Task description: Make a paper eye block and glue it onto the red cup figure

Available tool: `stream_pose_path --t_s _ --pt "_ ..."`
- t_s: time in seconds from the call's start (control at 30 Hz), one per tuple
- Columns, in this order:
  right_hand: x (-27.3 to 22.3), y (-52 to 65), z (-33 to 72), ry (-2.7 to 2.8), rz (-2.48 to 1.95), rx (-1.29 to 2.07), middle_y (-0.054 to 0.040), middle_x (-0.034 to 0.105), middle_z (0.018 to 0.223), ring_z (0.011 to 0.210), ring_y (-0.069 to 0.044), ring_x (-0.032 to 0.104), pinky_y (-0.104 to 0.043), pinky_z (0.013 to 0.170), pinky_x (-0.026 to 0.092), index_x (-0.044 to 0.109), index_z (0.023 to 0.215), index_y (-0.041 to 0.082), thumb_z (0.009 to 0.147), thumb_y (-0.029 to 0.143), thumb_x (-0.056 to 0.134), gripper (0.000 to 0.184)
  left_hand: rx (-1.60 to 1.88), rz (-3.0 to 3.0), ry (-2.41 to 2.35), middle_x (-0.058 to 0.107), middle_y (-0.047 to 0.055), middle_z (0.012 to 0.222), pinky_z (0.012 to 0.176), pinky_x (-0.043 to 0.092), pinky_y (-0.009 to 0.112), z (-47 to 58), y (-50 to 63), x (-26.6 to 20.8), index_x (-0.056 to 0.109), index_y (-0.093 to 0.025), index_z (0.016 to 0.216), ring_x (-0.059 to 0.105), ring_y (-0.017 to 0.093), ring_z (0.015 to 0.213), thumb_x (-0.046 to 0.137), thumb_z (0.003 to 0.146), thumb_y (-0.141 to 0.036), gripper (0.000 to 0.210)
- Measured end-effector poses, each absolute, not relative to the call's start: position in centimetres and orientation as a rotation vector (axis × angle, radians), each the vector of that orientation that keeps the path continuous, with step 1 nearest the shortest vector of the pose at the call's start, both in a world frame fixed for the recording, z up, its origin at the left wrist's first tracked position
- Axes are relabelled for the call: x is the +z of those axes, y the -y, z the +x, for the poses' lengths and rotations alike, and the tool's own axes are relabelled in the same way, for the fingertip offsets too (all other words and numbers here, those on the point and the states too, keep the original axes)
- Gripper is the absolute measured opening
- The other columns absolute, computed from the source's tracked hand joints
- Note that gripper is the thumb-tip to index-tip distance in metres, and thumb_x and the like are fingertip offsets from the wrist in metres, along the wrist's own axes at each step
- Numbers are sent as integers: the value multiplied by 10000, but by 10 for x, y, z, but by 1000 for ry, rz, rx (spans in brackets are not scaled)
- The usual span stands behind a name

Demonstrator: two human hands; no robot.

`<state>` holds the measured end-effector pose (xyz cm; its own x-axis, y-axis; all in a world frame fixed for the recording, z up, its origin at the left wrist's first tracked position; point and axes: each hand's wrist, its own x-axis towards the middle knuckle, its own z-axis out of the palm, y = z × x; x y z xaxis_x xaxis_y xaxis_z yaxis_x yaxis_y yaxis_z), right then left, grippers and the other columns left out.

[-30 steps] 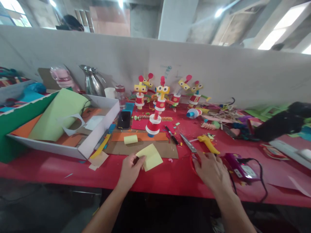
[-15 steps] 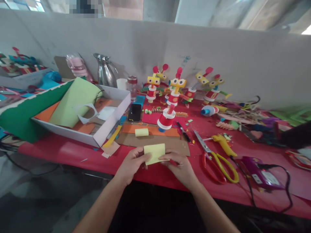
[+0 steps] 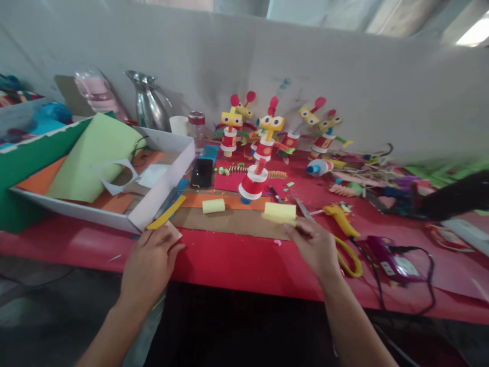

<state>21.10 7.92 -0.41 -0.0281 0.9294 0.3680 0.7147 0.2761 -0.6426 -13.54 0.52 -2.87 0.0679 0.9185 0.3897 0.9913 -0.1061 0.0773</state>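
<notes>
My right hand [image 3: 315, 247] grips a small curled piece of pale yellow paper [image 3: 280, 210] by its right end, over the edge of a brown cardboard sheet [image 3: 237, 224]. My left hand [image 3: 148, 262] is low at the left, thumb apart from its bent fingers. Its fingertips reach a pale paper scrap [image 3: 174, 233] and the near end of a yellow strip [image 3: 168, 211]; whether it presses on them I cannot tell. A rolled pale yellow tube [image 3: 213, 206] lies on the cardboard. Behind it stands a red and white paper-cup figure [image 3: 253, 182] with coiled arms.
Left is a white box [image 3: 160, 183] of coloured paper. Scissors [image 3: 349, 257], a yellow glue gun [image 3: 341, 219] and a purple corded device [image 3: 397, 260] lie at right. A phone [image 3: 202, 173], jar [image 3: 196, 130] and steel jug [image 3: 148, 102] stand behind, near more cup figures [image 3: 229, 135].
My hands have parted. The left let go of the yellow paper and moved left to the scrap and strip; the right carried the paper rightward. The view has shifted slightly.
</notes>
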Motion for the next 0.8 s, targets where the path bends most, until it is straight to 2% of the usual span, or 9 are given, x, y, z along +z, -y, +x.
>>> stream_pose_path --t_s 0.1,0.17,0.23,0.3,0.37,0.43,0.5,0.67,0.8 --pt "12 -120 240 1737 -1722 181 -110 711 923 915 -274 660 -382 831 509 706 883 182 913 346 534 240 -645 -2335 1742 682 124 1210 1004 443 483 -131 5 -41 703 -188 1110 583 329 1158 548 885 -448 376" --pt "15 -138 252 1713 -1803 149 -172 674 1072 1048 -344 629 -452 886 490 664 1103 128 866 283 599 291 -704 -2445 1625 673 115 1243 1008 463 466 -128 12 -47 661 -184 1193 596 306 1169 578 879 -423 403" --pt "12 -141 252 1692 -1829 100 -250 547 1292 1257 -421 481 -530 983 419 548 1291 83 836 261 632 496 -763 -2536 1533 673 99 1252 1013 481 445 -125 19 -51 630 -192 1244 614 280 1161 616 868 -368 416" --pt "5 -126 243 1697 -1787 61 -259 432 1411 1350 -406 375 -520 1051 367 479 1363 85 865 266 593 543 -867 -2593 1458 694 71 1221 1016 495 418 -123 25 -53 626 -224 1253 639 247 1136 636 861 -280 396" --pt "-5 -98 227 1743 -1687 79 -207 507 1356 1272 -322 487 -438 1038 416 528 1320 122 911 262 523 432 -992 -2621 1399 721 42 1167 1009 508 394 -121 30 -55 651 -261 1218 663 220 1100 618 859 -169 372" --pt "-13 -65 209 1831 -1551 191 -121 660 1140 1080 -247 624 -375 963 490 641 1158 184 932 260 496 278 -1121 -2651 1371 738 22 1124 994 519 377 -115 35 -54 682 -286 1168 678 210 1072 596 843 -91 388" --pt "-19 -36 191 1932 -1317 464 -85 699 1048 1022 -225 648 -374 940 509 684 1056 221 928 257 529 204 -1332 -2628 1477 759 17 1052 951 538 358 -102 38 -50 720 -290 1084 703 206 1006 590 831 -76 356" --pt "-23 -4 157 1786 -1082 1116 -92 659 1212 930 -193 668 -347 820 567 567 1289 263 868 336 645 434 -2338 -1922 2534 755 44 850 694 563 294 -43 24 -26 704 -209 918 702 197 766 653 827 -310 145" --pt "-19 -9 150 1482 -1121 1257 -51 716 894 803 -175 677 -276 694 552 661 1030 204 877 366 618 227 -3035 -1612 2572 715 31 810 686 520 262 -8 5 -12 663 -175 908 658 168 752 695 786 -372 234"
